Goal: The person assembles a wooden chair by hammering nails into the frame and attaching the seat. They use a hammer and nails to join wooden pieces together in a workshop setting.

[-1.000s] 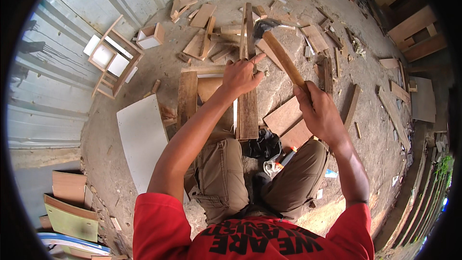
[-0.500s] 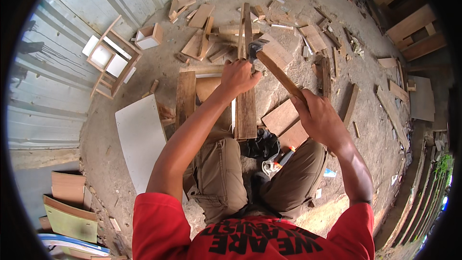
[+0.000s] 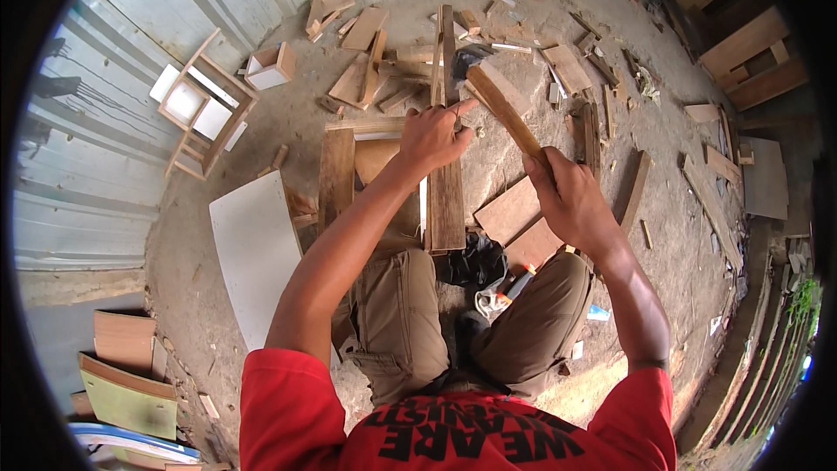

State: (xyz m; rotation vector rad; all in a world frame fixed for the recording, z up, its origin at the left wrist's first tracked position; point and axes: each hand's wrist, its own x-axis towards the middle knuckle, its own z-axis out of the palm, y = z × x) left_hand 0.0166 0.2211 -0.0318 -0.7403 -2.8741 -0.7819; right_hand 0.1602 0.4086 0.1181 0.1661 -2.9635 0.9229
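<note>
My right hand point(image 3: 574, 194) is closed round the wooden handle of a hammer point(image 3: 513, 119). The hammer's dark head is smeared by motion and stands just past my left fingertips, beside an upright narrow board point(image 3: 449, 44). My left hand point(image 3: 433, 135) grips the far right corner of a wooden frame point(image 3: 447, 209) between my knees. Its index finger reaches out toward the hammer, with the thumb below it on the right side. Whether a nail is at that corner I cannot tell. The frame's left plank point(image 3: 336, 176) runs parallel to the right one.
A white panel point(image 3: 255, 253) lies to the left. Beyond it a small wooden frame piece point(image 3: 209, 109) and an open box point(image 3: 270, 65) stand near the metal wall point(image 3: 96, 148). Wood offcuts litter the floor ahead and right. A black bag point(image 3: 475, 262) and a glue-like bottle point(image 3: 520, 283) lie between my legs.
The hammer head has shifted slightly up and away from my left hand, and the right hand has tilted a little. My left index finger has stretched out to the right.
</note>
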